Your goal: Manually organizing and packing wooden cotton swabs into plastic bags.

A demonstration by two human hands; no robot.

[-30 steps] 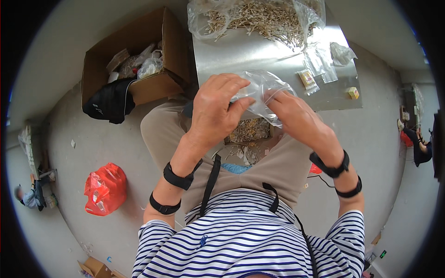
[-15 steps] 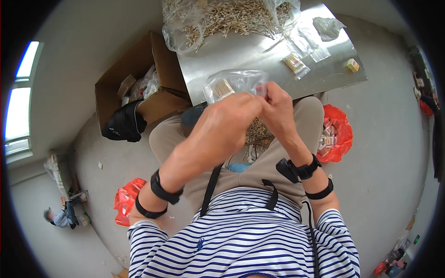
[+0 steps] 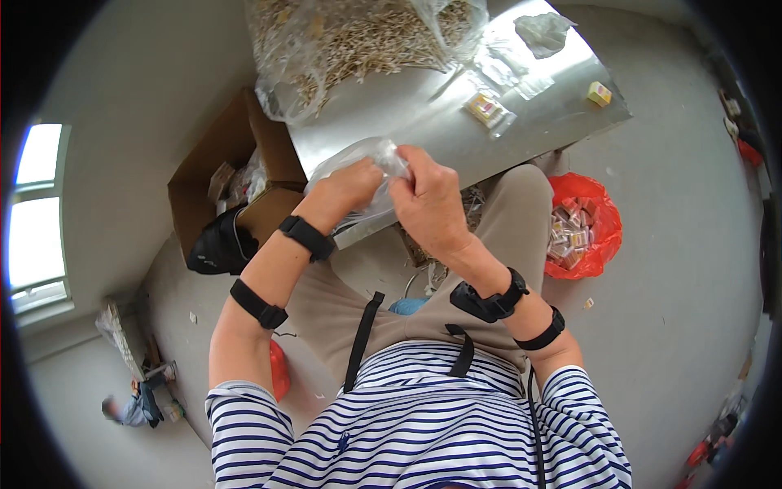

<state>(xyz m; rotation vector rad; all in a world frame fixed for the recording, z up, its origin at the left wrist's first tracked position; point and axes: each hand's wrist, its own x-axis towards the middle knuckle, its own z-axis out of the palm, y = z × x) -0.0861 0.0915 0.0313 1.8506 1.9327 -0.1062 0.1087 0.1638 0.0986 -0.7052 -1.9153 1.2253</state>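
A crumpled clear plastic bag (image 3: pixel 346 159) hangs over the near edge of the metal table, between my hands. My right hand (image 3: pixel 432 204) is closed, pinching the bag's rim between thumb and fingers. My left hand (image 3: pixel 349 189) lies against the bag with its fingers curled in at the opening. Plastic covers those fingertips, so what they hold is hidden. Farther back on the table, a clear packet of sticks (image 3: pixel 489 112) with a yellowish label lies flat. A large heap of thin wooden-stemmed swabs (image 3: pixel 383 45) spreads across the far side, partly under clear plastic.
Flat clear bags (image 3: pixel 501 69), a crumpled plastic piece (image 3: pixel 544 34) and a small yellow box (image 3: pixel 599 94) lie on the metal table (image 3: pixel 538 134). An open carton (image 3: pixel 269 130) stands left. A red bag (image 3: pixel 607 232) of small packets sits on the floor at right. Another person (image 3: pixel 138 407) is far left.
Both hands have shifted left with the bag, and my left hand has drawn back from crossing the right. The bundle of sticks seen in the bag is now out of sight. The view has turned slightly.
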